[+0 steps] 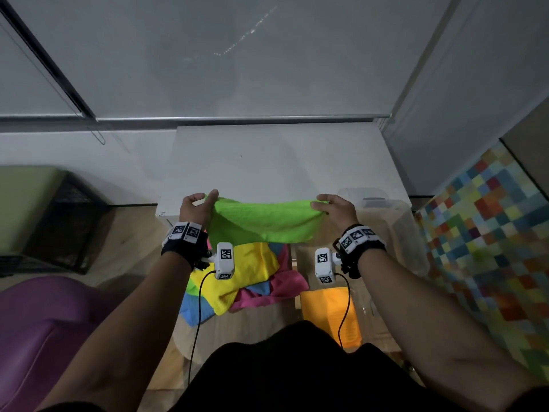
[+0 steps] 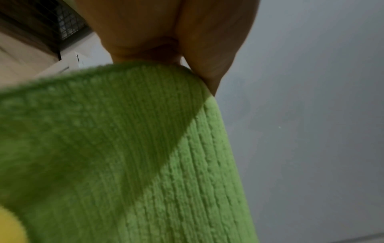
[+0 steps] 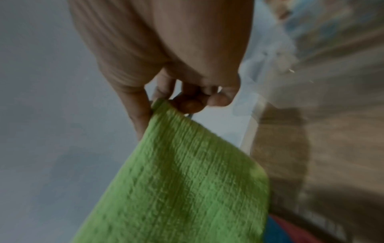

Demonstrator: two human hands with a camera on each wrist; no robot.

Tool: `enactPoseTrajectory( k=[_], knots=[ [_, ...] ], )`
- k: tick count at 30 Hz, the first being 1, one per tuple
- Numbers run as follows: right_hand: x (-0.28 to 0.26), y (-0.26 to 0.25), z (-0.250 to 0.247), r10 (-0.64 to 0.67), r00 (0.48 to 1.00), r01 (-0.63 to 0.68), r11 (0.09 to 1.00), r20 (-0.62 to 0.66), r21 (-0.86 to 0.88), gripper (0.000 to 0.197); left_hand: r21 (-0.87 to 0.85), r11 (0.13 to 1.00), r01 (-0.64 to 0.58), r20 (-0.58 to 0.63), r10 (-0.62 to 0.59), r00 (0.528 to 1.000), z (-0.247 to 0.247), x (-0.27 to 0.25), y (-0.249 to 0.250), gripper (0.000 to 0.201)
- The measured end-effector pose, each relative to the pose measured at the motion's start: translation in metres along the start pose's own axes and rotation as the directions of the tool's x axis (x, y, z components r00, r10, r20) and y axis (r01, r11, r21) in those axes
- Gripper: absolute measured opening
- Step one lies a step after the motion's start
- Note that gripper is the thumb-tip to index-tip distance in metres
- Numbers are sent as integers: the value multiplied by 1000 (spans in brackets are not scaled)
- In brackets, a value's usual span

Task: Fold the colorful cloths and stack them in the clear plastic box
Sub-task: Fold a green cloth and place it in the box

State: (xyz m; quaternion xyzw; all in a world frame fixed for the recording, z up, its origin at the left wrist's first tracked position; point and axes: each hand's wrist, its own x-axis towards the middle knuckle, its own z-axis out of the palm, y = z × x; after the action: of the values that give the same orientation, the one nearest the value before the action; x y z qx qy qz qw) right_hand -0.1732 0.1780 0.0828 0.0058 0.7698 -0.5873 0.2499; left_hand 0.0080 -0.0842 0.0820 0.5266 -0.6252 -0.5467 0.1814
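Nearest the camera, the person's dark-clothed torso fills the bottom of the head view, with both bare forearms reaching forward, each wrist wearing a black strap with coded markers and a small white camera unit trailing a black cable. Just beyond the torso, a folded orange cloth [image 1: 331, 310] lies inside the clear plastic box [image 1: 407, 233], which stands on the wooden floor to the person's right; the box's near part is hard to trace because its walls are transparent. Beside the box, on the left, a loose heap of cloths [image 1: 237, 281] in yellow, pink, blue and green rests on the floor, unfolded.

Above that heap, the green cloth [image 1: 261, 223] is held up in the air, stretched between the two hands. The left hand [image 1: 196, 208] pinches its left top corner; the left wrist view shows the ribbed green fabric [image 2: 129, 148] disappearing under the hand [image 2: 166, 32], though the fingertips themselves are hidden there. The right hand [image 1: 334, 211] grips the right top corner, and the right wrist view shows the thumb and curled fingers [image 3: 191, 105] closed narrowly on the cloth's [image 3: 187, 189] edge. The cloth's upper edge sags slightly between the hands and its lower part hangs free.

Farther off stands a white table [image 1: 282, 162], its front edge about level with the hands. A dark wire crate [image 1: 68, 221] sits to the left, a multicoloured checked surface [image 1: 490, 233] to the right, and a grey wall behind.
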Motion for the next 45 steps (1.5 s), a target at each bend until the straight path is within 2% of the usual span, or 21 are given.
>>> enactPoseTrajectory(
  k=[2, 3, 5, 7, 9, 11, 14, 16, 18, 22, 25, 28, 30, 31, 33, 35, 37, 38, 40, 42, 45],
  knots=[
    [1, 0, -4, 6, 1000, -8, 996, 16, 87, 24, -9, 999, -47, -19, 46, 999, -4, 1, 1, 39],
    [4, 2, -5, -9, 1000, 8, 998, 20, 57, 22, -5, 997, -77, -15, 77, 997, -5, 3, 1, 35],
    [11, 7, -5, -84, 996, 87, 989, 30, -121, 16, 5, 992, -129, 30, 129, 991, -6, 4, 2, 20],
    [12, 5, -3, -174, 983, 183, 928, 56, -325, 12, -26, 987, -158, 88, 160, 983, -6, 6, 4, 10],
    [11, 1, -1, -230, 971, 236, 868, 67, -437, 15, -58, 984, -167, 155, 175, 972, -6, 9, 5, 13],
    [11, -4, -2, -256, 964, 258, 844, 71, -471, 18, -22, 988, -151, 244, 152, 958, -10, 12, 4, 10],
    [17, -7, -8, -233, 968, 248, 870, 89, -426, 21, 103, 975, -195, 348, 149, 926, -19, 14, 4, 34],
    [18, -8, -11, -179, 977, 206, 937, 118, -282, 26, 235, 933, -271, 339, 182, 923, -22, 17, 4, 41],
    [18, -10, -13, -179, 972, 216, 939, 154, -269, 33, 316, 894, -319, 307, 221, 926, -24, 18, 3, 41],
    [18, -14, -10, -295, 945, 324, 783, 142, -530, 27, 459, 794, -399, 250, 316, 915, -21, 13, 5, 30],
    [20, -13, -9, -369, 925, 349, 731, 90, -586, 18, 543, 708, -452, 242, 384, 891, -18, 9, 7, 25],
    [27, -10, -16, -345, 937, 317, 775, 55, -547, 18, 531, 696, -483, 241, 422, 874, -23, 18, 4, 28],
    [26, -12, -24, -233, 968, 250, 899, 90, -359, 15, 442, 754, -486, 249, 417, 874, -26, 21, 4, 29],
    [24, -15, -28, -160, 980, 182, 964, 123, -196, 14, 364, 812, -456, 258, 382, 887, -27, 23, 4, 28],
    [19, -22, -29, -76, 976, 58, 994, 203, 95, 18, 134, 924, -358, 287, 310, 907, -28, 20, 7, 26],
    [20, -24, -22, -87, 972, 27, 964, 219, 264, 14, -37, 953, -301, 248, 301, 921, -23, 18, 8, 36],
    [23, -23, -11, -115, 979, 55, 945, 169, 322, 8, -25, 948, -316, 192, 315, 930, -14, 12, 8, 38],
    [26, -19, -4, -112, 985, 76, 964, 131, 255, 15, 34, 945, -325, 157, 316, 936, -9, 7, 6, 36],
    [26, -6, 5, -101, 992, 107, 992, 78, -72, 31, 167, 954, -249, 104, 234, 967, -2, 0, -4, 40],
    [25, 11, 10, -102, 994, 107, 940, 34, -325, 43, 306, 949, -74, 147, 30, 989, 3, -1, -20, 50],
    [16, 32, 10, -27, 999, 32, 948, 20, -317, 49, 394, 911, 121, 151, -194, 969, -3, -2, -36, 62]
  ],
)
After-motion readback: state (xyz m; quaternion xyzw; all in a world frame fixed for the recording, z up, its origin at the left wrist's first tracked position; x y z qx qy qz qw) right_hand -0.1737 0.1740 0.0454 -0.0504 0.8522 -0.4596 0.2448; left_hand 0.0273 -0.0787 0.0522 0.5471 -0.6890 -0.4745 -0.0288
